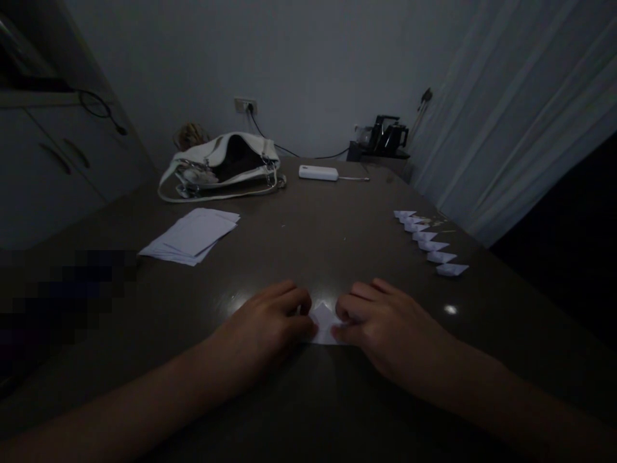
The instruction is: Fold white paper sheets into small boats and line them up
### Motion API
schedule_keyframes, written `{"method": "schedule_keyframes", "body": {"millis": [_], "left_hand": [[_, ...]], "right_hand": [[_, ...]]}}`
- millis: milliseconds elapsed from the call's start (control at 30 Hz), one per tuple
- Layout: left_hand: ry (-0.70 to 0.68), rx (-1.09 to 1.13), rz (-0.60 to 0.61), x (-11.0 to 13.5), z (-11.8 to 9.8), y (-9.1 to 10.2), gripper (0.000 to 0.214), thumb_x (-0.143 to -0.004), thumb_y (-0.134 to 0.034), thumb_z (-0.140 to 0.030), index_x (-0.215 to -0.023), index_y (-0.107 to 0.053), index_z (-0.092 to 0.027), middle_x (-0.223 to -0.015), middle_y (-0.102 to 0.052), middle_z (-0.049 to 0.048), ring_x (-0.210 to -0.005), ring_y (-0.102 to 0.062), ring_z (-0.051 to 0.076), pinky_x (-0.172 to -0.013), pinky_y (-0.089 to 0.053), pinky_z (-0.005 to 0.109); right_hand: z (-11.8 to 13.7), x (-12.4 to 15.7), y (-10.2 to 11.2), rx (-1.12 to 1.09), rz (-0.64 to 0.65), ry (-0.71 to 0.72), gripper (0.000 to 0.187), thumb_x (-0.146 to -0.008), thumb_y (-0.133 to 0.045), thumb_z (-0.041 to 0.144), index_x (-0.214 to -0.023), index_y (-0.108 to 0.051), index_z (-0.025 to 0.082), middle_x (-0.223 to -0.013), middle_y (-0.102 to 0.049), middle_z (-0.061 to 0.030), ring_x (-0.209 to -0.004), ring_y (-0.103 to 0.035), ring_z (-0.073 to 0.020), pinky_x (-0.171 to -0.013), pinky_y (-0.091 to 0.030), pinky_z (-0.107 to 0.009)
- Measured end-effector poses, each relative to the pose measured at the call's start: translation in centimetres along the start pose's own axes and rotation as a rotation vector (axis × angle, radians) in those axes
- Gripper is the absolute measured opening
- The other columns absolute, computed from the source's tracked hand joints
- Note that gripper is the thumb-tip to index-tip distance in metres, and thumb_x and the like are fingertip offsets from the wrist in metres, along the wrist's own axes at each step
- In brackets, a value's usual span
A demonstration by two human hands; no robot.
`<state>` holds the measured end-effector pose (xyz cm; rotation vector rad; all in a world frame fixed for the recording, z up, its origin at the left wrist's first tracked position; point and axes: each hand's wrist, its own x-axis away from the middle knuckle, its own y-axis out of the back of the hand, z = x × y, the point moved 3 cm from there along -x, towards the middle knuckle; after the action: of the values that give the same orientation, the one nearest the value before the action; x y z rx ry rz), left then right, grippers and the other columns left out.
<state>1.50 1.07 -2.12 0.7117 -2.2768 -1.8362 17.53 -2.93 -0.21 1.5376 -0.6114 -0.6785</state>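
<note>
A small folded white paper piece (325, 321) lies on the dark table (308, 244) close to me. My left hand (270, 325) has its fingers curled and pressed on the paper's left side. From the other side my right hand (385, 321) pinches the paper's right edge. Only the pointed middle of the paper shows between the two hands. A stack of white paper sheets (193, 235) lies to the left, further back. A row of several folded paper boats (429, 241) runs along the right part of the table.
A white handbag (222, 164) lies open at the back of the table. A white power bank (318, 172) with a cable sits beside it. A dark kettle (388, 135) stands at the far right corner by the curtain (506, 116). Cabinets (58, 161) line the left.
</note>
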Motion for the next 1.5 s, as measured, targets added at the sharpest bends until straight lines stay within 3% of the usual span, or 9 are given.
{"method": "schedule_keyframes", "body": {"millis": [133,333,667,833,1067,1233,1400,1500], "left_hand": [[-0.068,-0.182,0.088,0.1,-0.6,0.6,0.017,-0.090,-0.049,-0.019,-0.085,-0.066,-0.020,-0.083,-0.061,0.0036,-0.080,-0.050,0.019,-0.068,-0.037,0.031],[-0.055,-0.331,0.154,0.1,-1.0,1.0,0.011,-0.082,-0.059,-0.014,-0.073,-0.064,-0.018,-0.074,-0.062,0.0036,-0.073,-0.051,0.020,-0.063,-0.036,0.033],[0.044,-0.317,0.099,0.3,-0.7,1.2,0.014,-0.081,-0.053,-0.011,-0.073,-0.062,-0.016,-0.077,-0.063,0.0053,-0.070,-0.052,0.021,-0.062,-0.040,0.035],[0.160,-0.142,-0.031,0.2,0.0,0.6,0.018,-0.089,-0.048,-0.028,-0.095,-0.061,-0.018,-0.092,-0.062,0.0067,-0.084,-0.054,0.022,-0.072,-0.044,0.035],[0.281,0.185,-0.045,0.4,0.8,-0.5,0.013,-0.088,-0.049,-0.027,-0.090,-0.059,-0.018,-0.093,-0.060,0.0047,-0.084,-0.056,0.018,-0.072,-0.044,0.028],[0.429,0.511,-0.058,0.3,1.0,-0.1,0.015,-0.089,-0.049,-0.031,-0.085,-0.058,-0.018,-0.078,-0.063,0.0000,-0.069,-0.058,0.014,-0.061,-0.043,0.023],[0.429,0.704,-0.164,0.3,1.0,0.0,0.014,-0.089,-0.050,-0.032,-0.094,-0.053,-0.020,-0.082,-0.064,-0.0004,-0.074,-0.059,0.014,-0.063,-0.044,0.022],[0.429,0.755,-0.169,0.4,0.8,0.1,0.018,-0.091,-0.047,-0.033,-0.103,-0.050,-0.021,-0.082,-0.064,-0.0004,-0.071,-0.058,0.013,-0.060,-0.043,0.022]], "right_hand": [[-0.2,0.5,0.6,0.041,0.034,-0.049,0.017,-0.080,-0.062,0.013,-0.064,-0.067,0.019,-0.074,-0.059,-0.0042,-0.076,-0.046,-0.0194,-0.068,-0.029,-0.034],[-0.4,0.8,0.7,0.011,0.045,-0.083,0.020,-0.079,-0.060,0.011,-0.061,-0.065,0.018,-0.071,-0.058,-0.0034,-0.069,-0.046,-0.0168,-0.069,-0.031,-0.034],[-0.3,0.6,1.0,-0.061,0.075,-0.113,0.018,-0.078,-0.055,0.008,-0.063,-0.063,0.016,-0.076,-0.057,-0.0030,-0.069,-0.047,-0.0153,-0.072,-0.034,-0.034],[-0.2,0.3,0.7,-0.052,0.037,-0.099,0.018,-0.078,-0.053,0.008,-0.064,-0.061,0.016,-0.076,-0.057,-0.0033,-0.071,-0.048,-0.0159,-0.073,-0.035,-0.034],[-0.6,0.1,0.4,-0.154,-0.071,-0.239,0.012,-0.083,-0.052,0.020,-0.093,-0.057,0.016,-0.090,-0.062,-0.0065,-0.081,-0.054,-0.0206,-0.072,-0.038,-0.034],[-1.0,0.0,-0.5,-0.461,-0.130,-0.338,0.032,-0.085,-0.056,0.032,-0.114,-0.049,0.020,-0.100,-0.063,-0.0060,-0.086,-0.058,-0.0202,-0.072,-0.041,-0.031],[-1.5,-0.3,-1.3,-0.860,-0.213,-0.404,0.024,-0.087,-0.054,0.024,-0.110,-0.047,0.022,-0.074,-0.061,0.0023,-0.064,-0.055,-0.0119,-0.058,-0.039,-0.022],[-1.6,-0.2,-1.5,-1.017,-0.281,-0.421,0.018,-0.087,-0.055,0.026,-0.104,-0.048,0.023,-0.071,-0.060,0.0033,-0.062,-0.053,-0.0110,-0.055,-0.038,-0.021]]}}
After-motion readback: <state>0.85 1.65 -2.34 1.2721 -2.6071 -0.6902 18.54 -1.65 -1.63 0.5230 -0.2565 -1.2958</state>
